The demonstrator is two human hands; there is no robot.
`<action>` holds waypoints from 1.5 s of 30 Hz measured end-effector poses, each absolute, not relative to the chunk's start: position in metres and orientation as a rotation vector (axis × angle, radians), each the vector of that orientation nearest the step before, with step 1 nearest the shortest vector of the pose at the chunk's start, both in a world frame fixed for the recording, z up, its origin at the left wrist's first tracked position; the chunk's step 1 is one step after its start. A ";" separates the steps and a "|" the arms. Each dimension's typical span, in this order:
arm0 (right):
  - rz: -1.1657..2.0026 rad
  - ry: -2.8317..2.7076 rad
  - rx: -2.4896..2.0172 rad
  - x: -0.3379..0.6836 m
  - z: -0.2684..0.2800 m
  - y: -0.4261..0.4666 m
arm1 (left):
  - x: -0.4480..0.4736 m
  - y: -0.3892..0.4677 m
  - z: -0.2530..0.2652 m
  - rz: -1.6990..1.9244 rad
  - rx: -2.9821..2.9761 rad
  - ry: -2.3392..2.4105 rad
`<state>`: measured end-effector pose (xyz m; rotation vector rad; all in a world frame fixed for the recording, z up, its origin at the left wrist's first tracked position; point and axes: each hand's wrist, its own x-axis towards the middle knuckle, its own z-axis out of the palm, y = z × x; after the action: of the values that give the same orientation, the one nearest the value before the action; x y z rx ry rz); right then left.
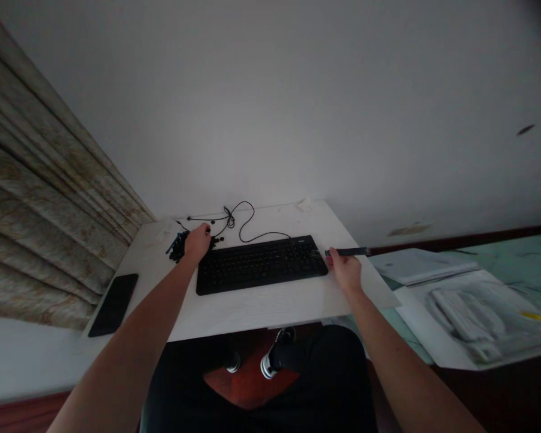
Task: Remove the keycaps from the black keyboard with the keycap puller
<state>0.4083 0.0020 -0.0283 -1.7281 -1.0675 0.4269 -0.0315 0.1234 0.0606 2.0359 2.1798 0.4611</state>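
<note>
A black keyboard [261, 264] lies across the white table, its cable [247, 204] looping behind it. My left hand [197, 242] is over a pile of small black pieces [177, 248] that look like keycaps, left of the keyboard. Its fingers are pinched, with a small black keycap [208, 230] at their tips. By the keyboard's right end, my right hand [346, 270] is closed around a slim, flat dark tool [354, 251], which points right. The tool's exact kind is too dim to make out.
A black phone [113, 305] lies at the table's left edge. Patterned curtains [49, 198] hang on the left, and a wall [288, 120] rises behind the table. To the right, lower down, sits a white box with a clear plastic-wrapped bundle [473, 319].
</note>
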 end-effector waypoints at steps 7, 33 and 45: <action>0.447 -0.987 -1.708 0.406 -0.026 0.001 | -0.052 0.131 0.054 0.603 2.117 2.038; 0.561 -0.839 -1.602 0.408 -0.023 0.002 | 0.204 0.024 0.012 0.539 2.700 1.205; 0.834 -1.059 -1.567 0.397 0.031 0.008 | 0.202 0.029 0.013 0.630 2.523 1.216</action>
<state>0.3968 0.0084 0.0306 -1.5674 -1.0585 0.8335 0.2015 0.0286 0.0126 2.5227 1.2162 0.6298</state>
